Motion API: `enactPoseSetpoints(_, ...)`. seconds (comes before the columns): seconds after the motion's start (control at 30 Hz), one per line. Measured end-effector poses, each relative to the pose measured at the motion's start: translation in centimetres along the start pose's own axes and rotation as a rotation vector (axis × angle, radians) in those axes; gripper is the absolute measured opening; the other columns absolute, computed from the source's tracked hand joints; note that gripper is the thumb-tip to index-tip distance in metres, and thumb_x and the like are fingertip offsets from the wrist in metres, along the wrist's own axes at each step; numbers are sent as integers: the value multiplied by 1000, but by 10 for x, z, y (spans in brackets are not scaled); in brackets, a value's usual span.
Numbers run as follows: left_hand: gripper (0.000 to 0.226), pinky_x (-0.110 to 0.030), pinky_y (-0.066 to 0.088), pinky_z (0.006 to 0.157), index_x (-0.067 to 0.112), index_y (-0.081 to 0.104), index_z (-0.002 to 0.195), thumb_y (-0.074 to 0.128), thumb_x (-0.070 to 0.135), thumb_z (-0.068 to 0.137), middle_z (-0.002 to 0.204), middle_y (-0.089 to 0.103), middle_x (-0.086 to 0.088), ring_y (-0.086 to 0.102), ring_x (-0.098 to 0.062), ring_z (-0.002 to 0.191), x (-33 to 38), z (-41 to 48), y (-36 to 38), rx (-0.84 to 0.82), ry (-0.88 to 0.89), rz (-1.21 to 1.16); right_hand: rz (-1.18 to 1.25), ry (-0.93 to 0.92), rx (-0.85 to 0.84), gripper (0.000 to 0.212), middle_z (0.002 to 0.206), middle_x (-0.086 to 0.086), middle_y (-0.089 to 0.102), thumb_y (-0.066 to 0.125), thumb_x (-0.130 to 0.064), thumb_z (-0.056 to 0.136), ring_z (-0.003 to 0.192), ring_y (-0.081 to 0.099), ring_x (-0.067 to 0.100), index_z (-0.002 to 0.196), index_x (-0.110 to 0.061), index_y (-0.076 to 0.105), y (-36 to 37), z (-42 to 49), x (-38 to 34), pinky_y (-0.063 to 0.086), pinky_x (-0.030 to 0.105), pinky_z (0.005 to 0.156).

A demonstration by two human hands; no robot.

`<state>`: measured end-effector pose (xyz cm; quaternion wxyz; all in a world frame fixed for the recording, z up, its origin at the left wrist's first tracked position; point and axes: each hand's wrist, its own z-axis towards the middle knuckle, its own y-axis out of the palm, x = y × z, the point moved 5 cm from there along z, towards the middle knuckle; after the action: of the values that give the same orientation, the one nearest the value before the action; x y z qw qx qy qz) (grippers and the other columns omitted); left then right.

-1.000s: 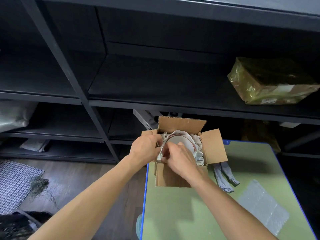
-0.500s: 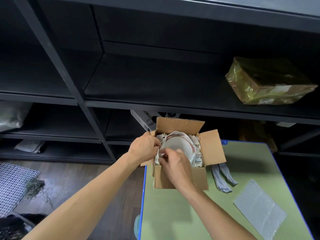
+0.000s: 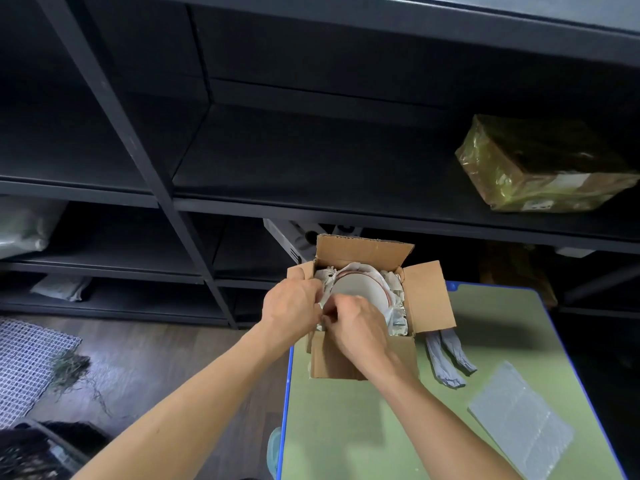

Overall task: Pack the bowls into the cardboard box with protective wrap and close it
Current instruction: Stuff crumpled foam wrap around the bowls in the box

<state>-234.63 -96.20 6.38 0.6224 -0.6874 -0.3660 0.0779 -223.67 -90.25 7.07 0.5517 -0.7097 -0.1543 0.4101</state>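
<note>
The bowl point(image 3: 360, 289), white with a reddish rim line, sat tilted inside the open cardboard box point(image 3: 363, 358), nested in crumpled white wrapping paper point(image 3: 394, 315); only one bowl face showed, and whether others lay beneath it could not be told. The box stood at the near-left corner of the green tabletop point(image 3: 363, 427), its four flaps still up or splayed. Compared with a second earlier, the two hands had drawn closer together at the box's near-left corner, and the box sat squarer on the tabletop, which suggested the paper was being tucked around the bowl, not the bowl being placed; padding looked nearly done, closing not yet begun. The left hand point(image 3: 291, 311) was curled over the left wall, fingers pinching the wrap, though the exact hold was hidden. The right hand point(image 3: 356, 323) was bunched with fingertips meeting the left's, apparently gripping the same fold of paper. Beside the box lay one pair of grey gloves point(image 3: 446, 358), and further right one sheet of bubble wrap point(image 3: 519, 420). On the dark shelf point(image 3: 311, 161) behind rested one film-wrapped parcel point(image 3: 540, 168).
</note>
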Motion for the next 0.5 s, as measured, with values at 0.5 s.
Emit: enactPoseSetpoints(0.5,20,-30,36,58,22,57,103,60,33,87,102,47,1,46,-21,71,0,-22,2,46,49,60,53,-86,-17,15,105,-16,66,61,-28,96,106,51,9,106,-29,71,-16,-28,29,48,30,79)
